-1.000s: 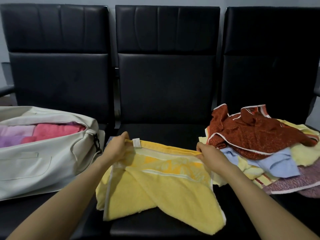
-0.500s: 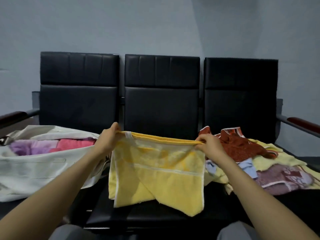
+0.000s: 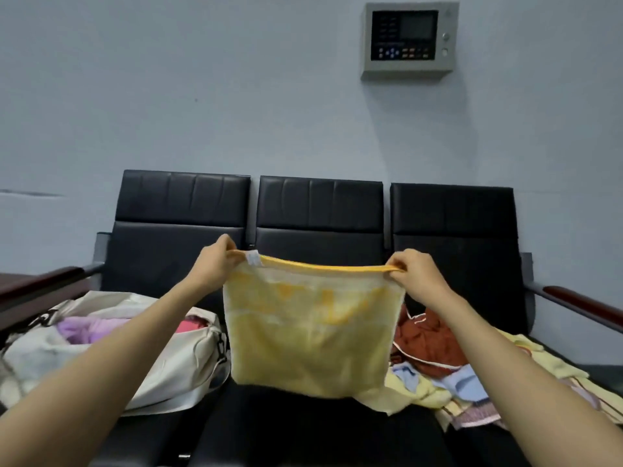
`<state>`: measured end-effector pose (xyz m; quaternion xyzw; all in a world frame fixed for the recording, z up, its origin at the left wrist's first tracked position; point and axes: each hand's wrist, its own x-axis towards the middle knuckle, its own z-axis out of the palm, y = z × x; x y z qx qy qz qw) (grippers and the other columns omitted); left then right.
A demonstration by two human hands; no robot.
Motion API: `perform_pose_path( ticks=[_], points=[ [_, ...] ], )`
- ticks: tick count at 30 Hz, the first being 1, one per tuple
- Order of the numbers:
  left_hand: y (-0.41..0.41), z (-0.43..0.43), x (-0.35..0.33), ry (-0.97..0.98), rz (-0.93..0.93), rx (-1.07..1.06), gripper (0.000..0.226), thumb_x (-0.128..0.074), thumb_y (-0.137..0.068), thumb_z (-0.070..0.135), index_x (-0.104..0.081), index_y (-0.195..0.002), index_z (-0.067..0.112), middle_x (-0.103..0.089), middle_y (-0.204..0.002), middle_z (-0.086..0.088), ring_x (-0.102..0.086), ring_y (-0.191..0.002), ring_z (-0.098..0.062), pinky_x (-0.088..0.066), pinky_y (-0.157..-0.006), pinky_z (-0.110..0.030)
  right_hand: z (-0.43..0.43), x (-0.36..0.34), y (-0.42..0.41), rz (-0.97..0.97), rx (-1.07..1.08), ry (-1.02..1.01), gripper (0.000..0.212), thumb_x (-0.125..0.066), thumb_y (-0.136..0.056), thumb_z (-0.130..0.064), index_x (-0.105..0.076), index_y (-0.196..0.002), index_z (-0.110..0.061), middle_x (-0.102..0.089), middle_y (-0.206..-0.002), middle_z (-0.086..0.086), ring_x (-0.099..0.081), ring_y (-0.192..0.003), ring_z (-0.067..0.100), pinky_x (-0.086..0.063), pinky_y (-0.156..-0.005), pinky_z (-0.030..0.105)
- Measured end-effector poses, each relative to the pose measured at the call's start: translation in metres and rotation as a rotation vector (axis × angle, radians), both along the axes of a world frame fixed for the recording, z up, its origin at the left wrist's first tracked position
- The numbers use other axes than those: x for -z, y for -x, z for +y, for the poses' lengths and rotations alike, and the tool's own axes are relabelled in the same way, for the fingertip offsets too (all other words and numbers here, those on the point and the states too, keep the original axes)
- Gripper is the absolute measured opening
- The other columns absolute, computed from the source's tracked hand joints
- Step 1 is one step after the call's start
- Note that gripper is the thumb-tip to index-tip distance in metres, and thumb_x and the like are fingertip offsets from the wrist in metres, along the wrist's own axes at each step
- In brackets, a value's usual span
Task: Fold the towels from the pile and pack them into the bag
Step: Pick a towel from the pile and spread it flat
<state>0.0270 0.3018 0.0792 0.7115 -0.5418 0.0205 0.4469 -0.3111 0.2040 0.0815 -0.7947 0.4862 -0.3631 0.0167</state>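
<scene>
The left hand pinches the upper left corner of a yellow towel, fingers curled over its darker yellow hem just beside a small white label, and the right hand grips the upper right corner the same way. The hem is stretched almost level between them. At the left end of the black three-seat bench, a white canvas bag lies open on the seat, with a purple towel and a pink towel showing inside it. The yellow towel hangs in the air in front of the middle seat, doubled over, and its lower edge is blurred; whether it touches the cushion I cannot tell. On the right seat sits the loose pile: a rust-red towel with white trim on top, a light blue towel below it, a pale yellow towel spreading toward the bench's right edge, and a pinkish patterned towel at the front. Dark wooden armrests close both ends of the bench. High on the grey wall above the right seat hangs a control panel.
</scene>
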Motion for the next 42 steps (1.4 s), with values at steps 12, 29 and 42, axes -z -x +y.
perform_pose_path(
  ticks=[12,29,42],
  points=[
    [-0.013,0.006,-0.028,0.243,0.046,0.113,0.016,-0.061,-0.092,0.025,-0.067,-0.090,0.011,-0.063,-0.082,-0.005,-0.054,-0.077,-0.019,-0.043,-0.064,-0.031,0.000,-0.036,0.005,-0.287,-0.024,0.100,0.015,-0.060,-0.092,-0.028,-0.061,-0.087,-0.014,-0.062,-0.079,0.003,-0.060,-0.070,0.021,-0.047,-0.062,0.035],
    [0.001,-0.032,0.041,0.194,0.230,0.056,0.014,-0.042,-0.099,0.011,-0.051,-0.108,0.007,-0.054,-0.101,-0.007,-0.049,-0.095,-0.022,-0.038,-0.076,-0.031,-0.050,0.035,-0.002,-0.617,-0.056,-0.144,0.009,-0.059,-0.091,-0.009,-0.064,-0.089,-0.016,-0.063,-0.093,0.007,-0.057,-0.090,0.021,-0.042,-0.068,0.027],
    [-0.015,-0.026,0.221,-0.485,0.356,0.136,0.016,-0.057,-0.095,0.021,-0.054,-0.100,0.006,-0.060,-0.102,-0.010,-0.057,-0.094,-0.020,-0.044,-0.082,-0.034,-0.053,0.210,0.039,-0.245,-0.141,-0.735,0.021,-0.060,-0.093,-0.014,-0.063,-0.094,0.007,-0.058,-0.084,0.006,-0.053,-0.080,0.016,-0.040,-0.068,0.028]
  ],
)
